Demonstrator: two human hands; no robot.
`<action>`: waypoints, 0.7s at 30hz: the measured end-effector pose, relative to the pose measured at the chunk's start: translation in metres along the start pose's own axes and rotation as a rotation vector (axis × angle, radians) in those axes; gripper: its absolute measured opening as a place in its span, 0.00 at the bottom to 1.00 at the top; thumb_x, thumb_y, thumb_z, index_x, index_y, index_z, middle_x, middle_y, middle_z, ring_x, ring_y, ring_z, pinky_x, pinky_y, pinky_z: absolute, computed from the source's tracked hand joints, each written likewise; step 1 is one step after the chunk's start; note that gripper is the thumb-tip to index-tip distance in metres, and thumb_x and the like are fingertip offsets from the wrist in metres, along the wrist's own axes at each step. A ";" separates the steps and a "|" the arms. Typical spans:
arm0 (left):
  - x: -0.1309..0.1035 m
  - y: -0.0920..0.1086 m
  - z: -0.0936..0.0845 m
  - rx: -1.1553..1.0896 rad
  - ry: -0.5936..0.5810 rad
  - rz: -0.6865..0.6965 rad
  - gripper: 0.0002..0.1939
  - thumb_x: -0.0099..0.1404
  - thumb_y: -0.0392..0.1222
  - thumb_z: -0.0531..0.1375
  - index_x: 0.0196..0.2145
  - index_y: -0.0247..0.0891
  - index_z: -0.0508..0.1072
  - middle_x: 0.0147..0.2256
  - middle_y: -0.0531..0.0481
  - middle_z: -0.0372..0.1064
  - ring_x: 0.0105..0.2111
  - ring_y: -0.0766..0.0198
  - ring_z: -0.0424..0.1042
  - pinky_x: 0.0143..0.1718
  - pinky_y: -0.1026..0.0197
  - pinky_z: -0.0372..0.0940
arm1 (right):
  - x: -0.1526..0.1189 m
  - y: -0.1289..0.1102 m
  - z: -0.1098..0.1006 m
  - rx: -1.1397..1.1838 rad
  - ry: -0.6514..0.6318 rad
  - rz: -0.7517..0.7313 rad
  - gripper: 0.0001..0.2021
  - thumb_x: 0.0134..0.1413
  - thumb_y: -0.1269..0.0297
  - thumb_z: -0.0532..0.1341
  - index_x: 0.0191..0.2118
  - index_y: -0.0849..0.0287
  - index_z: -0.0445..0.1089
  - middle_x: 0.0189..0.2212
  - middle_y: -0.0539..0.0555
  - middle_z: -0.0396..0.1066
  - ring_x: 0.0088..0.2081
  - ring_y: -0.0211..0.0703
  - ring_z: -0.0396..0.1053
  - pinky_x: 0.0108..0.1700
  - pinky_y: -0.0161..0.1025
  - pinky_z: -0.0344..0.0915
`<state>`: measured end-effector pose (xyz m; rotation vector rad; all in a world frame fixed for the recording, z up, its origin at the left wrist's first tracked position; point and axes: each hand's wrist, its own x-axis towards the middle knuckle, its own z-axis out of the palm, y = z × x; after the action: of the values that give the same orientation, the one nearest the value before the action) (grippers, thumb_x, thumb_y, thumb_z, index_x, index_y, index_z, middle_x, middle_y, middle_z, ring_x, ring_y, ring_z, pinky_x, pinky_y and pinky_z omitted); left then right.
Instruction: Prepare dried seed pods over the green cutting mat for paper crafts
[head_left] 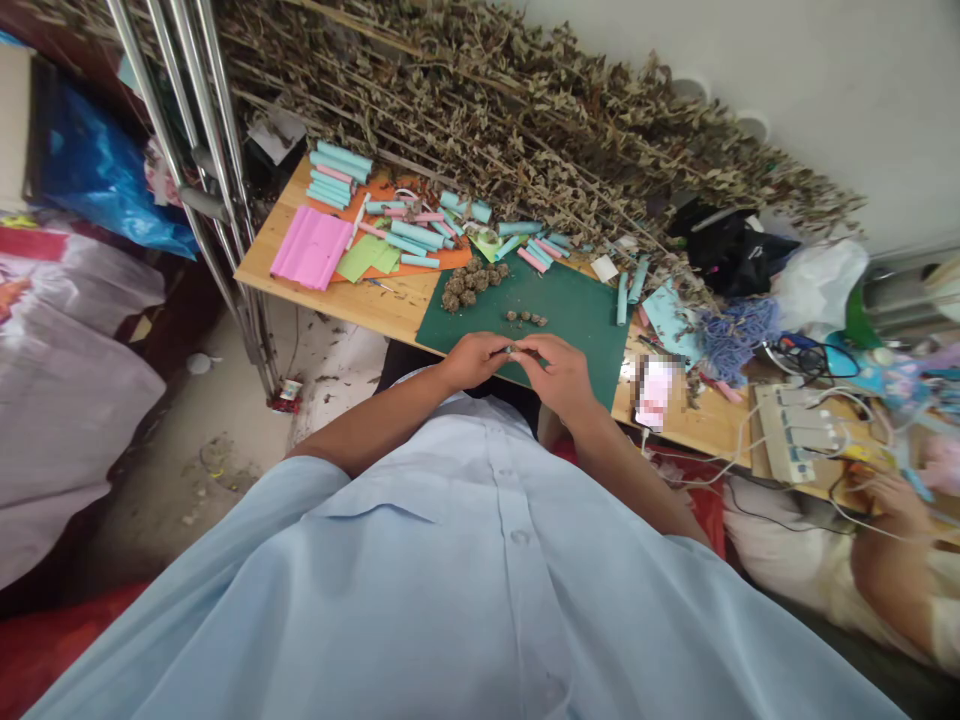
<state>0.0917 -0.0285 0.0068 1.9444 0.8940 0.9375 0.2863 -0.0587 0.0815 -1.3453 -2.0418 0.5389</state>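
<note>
My left hand and my right hand meet over the front edge of a green mat, fingertips pinched together. Between them is a small grey-brown ball, mostly hidden by the fingers. Just beyond my hands, a short row of small brown balls lies on the mat. Further back and to the left sits a pile of larger, rough brown balls, which look like crumpled dry plant matter.
Rolled blue and pink papers and a pink sheet cover the table's left. Dried leafy stalks lie along the back. At right are a phone, blue yarn, a power strip and another person's hand. Metal poles stand left.
</note>
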 end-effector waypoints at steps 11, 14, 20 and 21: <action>0.000 -0.001 0.002 -0.019 0.010 0.032 0.16 0.77 0.49 0.59 0.44 0.36 0.82 0.38 0.44 0.80 0.39 0.60 0.77 0.44 0.61 0.68 | 0.003 -0.006 -0.007 -0.074 -0.074 -0.038 0.09 0.67 0.60 0.61 0.45 0.50 0.80 0.43 0.55 0.82 0.47 0.51 0.79 0.53 0.51 0.76; 0.001 0.000 0.002 -0.031 0.010 0.022 0.16 0.77 0.50 0.59 0.45 0.37 0.82 0.40 0.45 0.81 0.41 0.60 0.78 0.45 0.61 0.68 | 0.005 -0.006 -0.007 -0.092 -0.080 -0.023 0.09 0.66 0.62 0.61 0.44 0.51 0.80 0.42 0.56 0.82 0.45 0.51 0.78 0.52 0.50 0.75; 0.000 -0.003 0.004 -0.043 0.030 0.063 0.18 0.77 0.52 0.58 0.44 0.37 0.82 0.38 0.45 0.81 0.40 0.60 0.78 0.45 0.61 0.68 | 0.013 -0.009 -0.010 -0.203 -0.127 0.013 0.06 0.62 0.64 0.63 0.39 0.53 0.78 0.34 0.55 0.80 0.37 0.50 0.76 0.43 0.46 0.72; 0.000 -0.004 0.005 -0.038 0.031 0.063 0.18 0.77 0.52 0.58 0.44 0.37 0.82 0.38 0.45 0.81 0.39 0.60 0.78 0.44 0.61 0.68 | 0.015 -0.009 -0.011 -0.220 -0.148 0.003 0.06 0.62 0.64 0.62 0.38 0.53 0.78 0.34 0.55 0.80 0.38 0.50 0.76 0.43 0.45 0.72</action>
<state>0.0946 -0.0280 0.0016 1.9400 0.8306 1.0164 0.2838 -0.0486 0.0998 -1.4730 -2.2738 0.4359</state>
